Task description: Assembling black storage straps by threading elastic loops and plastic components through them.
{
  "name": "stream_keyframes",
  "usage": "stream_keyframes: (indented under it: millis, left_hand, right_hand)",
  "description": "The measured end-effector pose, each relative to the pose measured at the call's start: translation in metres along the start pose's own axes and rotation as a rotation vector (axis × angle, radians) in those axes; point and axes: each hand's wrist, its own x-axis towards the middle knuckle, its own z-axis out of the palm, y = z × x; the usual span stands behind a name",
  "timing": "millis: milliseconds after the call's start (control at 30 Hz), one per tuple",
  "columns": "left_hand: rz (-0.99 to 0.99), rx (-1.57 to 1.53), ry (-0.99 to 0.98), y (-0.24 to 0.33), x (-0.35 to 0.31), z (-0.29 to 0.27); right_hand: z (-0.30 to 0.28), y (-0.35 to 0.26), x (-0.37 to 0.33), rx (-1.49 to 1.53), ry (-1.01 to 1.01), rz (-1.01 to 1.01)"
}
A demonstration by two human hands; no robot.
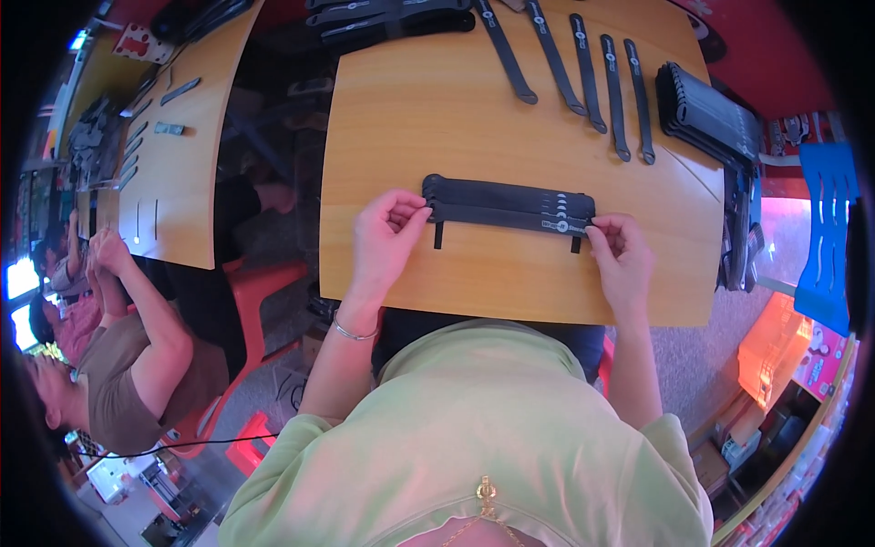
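Observation:
A neat stack of black straps lies crosswise on the wooden table in front of me, its layers fanned slightly so that several pale printed marks show near the right end. My left hand pinches the left end of the nearest strap between thumb and fingers. At the other end, my right hand grips the same strap's tip in a pinch. Two short black strips stick out from under the stack on the near side, one by each end.
Several single black straps lie apart at the table's far side. Piles of black straps sit at the far left and a thick bundle at the right edge. A co-worker sits at another table on the left. A blue slotted rack stands right.

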Motion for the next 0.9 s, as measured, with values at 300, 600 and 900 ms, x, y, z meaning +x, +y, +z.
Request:
stream_keyframes:
  millis: [300,600,900]
  left_hand:
    - [-0.014,-0.016,0.010,-0.0022,0.0009,0.0020]
    - [0.005,0.023,0.027,-0.0004,0.0007,0.0022]
    - [0.020,0.029,0.020,-0.0023,0.0007,0.0019]
  right_hand:
    - [0.0021,0.0010,0.0005,-0.069,0.031,-0.031]
    - [0.0043,-0.0004,0.0035,-0.119,0.051,-0.035]
    - [0.0043,-0.0038,0.0038,-0.140,0.028,-0.015]
